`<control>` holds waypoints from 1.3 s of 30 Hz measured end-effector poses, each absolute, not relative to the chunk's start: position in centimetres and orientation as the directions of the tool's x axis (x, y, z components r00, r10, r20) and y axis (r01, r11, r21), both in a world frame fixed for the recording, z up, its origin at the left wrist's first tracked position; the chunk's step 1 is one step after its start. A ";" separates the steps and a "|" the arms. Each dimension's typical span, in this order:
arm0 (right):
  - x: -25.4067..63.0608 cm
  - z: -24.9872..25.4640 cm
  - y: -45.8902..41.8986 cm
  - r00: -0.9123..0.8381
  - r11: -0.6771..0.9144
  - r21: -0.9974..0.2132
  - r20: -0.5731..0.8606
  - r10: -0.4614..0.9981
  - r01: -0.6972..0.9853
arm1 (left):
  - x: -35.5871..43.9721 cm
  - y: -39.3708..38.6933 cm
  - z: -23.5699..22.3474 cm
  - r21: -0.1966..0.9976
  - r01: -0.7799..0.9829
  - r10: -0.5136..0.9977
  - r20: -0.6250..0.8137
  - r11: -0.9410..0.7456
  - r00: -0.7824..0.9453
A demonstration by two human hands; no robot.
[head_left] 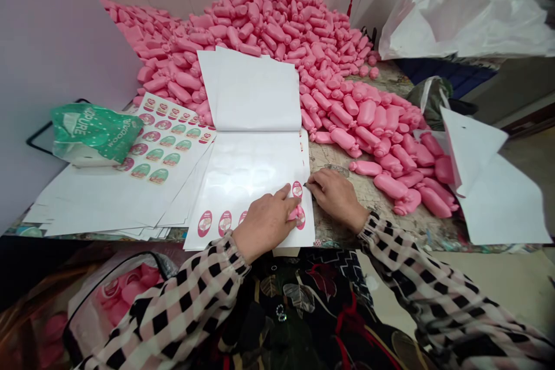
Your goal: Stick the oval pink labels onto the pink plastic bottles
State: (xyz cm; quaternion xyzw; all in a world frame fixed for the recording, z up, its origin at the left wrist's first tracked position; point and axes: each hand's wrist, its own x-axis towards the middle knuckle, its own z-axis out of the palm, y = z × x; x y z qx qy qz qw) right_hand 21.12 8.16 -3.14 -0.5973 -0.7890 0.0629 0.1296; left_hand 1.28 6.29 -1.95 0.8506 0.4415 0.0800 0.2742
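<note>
A white sheet of oval stickers point(243, 167) lies in front of me, its upper part folded back over the pink pile. Pink oval stickers point(225, 223) remain along its bottom edge and right side. My left hand point(269, 218) rests on the sheet's lower right, its fingers closed around a small pink bottle point(296, 213), mostly hidden by the fingers. Just right of the sheet's edge, my right hand point(337, 193) pinches a small dark pointed tool point(307, 185). Its tip is beside an oval sticker point(297, 189); the rest of the tool is hidden in the hand.
A large heap of pink bottles point(269, 23) covers the back and right of the worktable. More sticker sheets point(108, 196) lie left, under a green plastic bag point(93, 133). White paper point(498, 196) hangs at right; a bag of pink pieces point(125, 289) sits below left.
</note>
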 end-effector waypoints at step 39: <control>19.3 -3.4 7.0 -0.026 0.091 -0.411 0.161 0.987 0.907 | 1.7 7.8 -0.7 0.444 0.727 0.700 -0.262 -0.524 0.665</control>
